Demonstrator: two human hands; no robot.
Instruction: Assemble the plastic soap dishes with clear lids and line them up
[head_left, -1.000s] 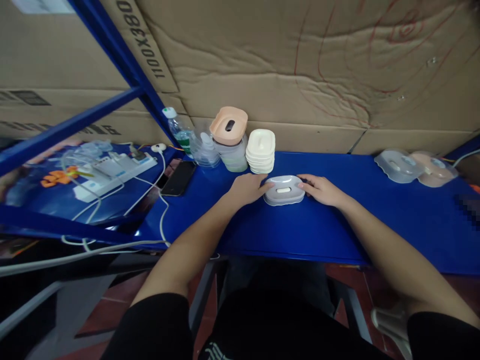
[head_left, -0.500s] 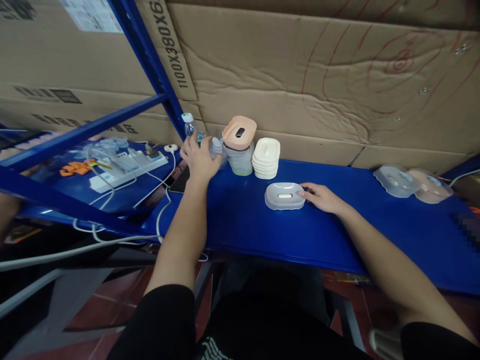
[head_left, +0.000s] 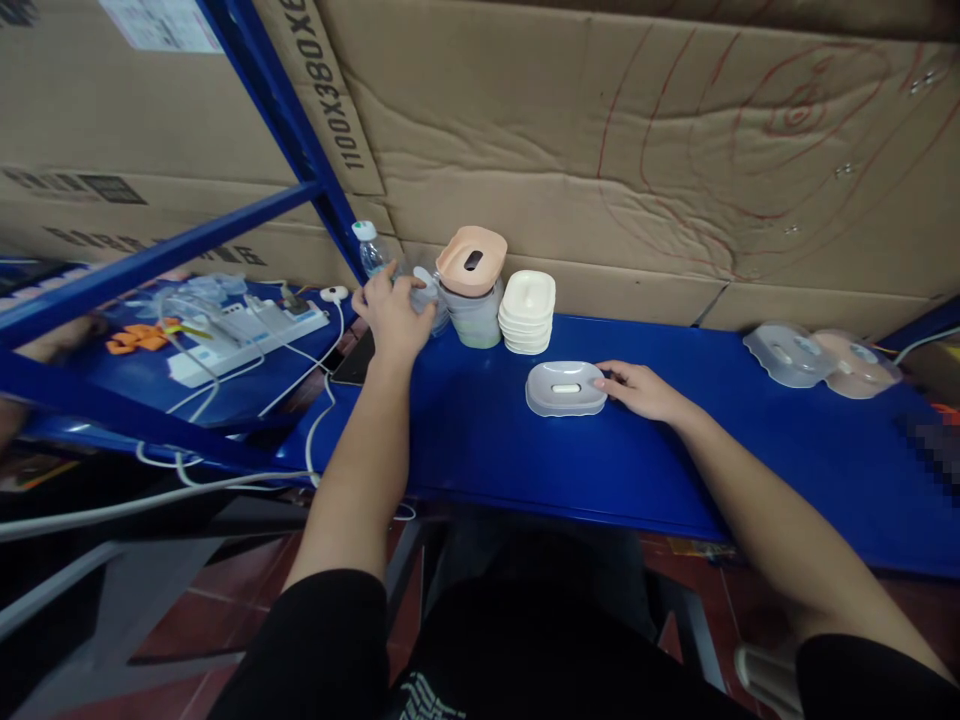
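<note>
My right hand (head_left: 637, 390) rests on the blue shelf with thumb and fingers pinching the right rim of a shallow grey tray (head_left: 546, 387), which looks like a soap dish with a white oval piece in its middle. At the back left, my left hand (head_left: 394, 318) has its fingers curled around a clear plastic cover (head_left: 424, 288), partly hidden behind the hand. Just right of it stands a stack of grey trays (head_left: 478, 322) topped by a peach one (head_left: 471, 258). Beside that is a stack of cream trays (head_left: 528, 312).
A water bottle (head_left: 365, 236) stands behind my left hand. Grey and peach trays under clear covers (head_left: 791, 355) lie at the right. Past the blue frame post are a power strip (head_left: 225, 350), cables, orange pieces (head_left: 139, 338) and another person's hand (head_left: 67, 338). Cardboard (head_left: 547, 130) backs the shelf.
The view has shifted slightly. My left hand has turned a little among the clear plastic, while my right hand stays on the grey tray. Another person's hand has come onto the shelf at far left.
</note>
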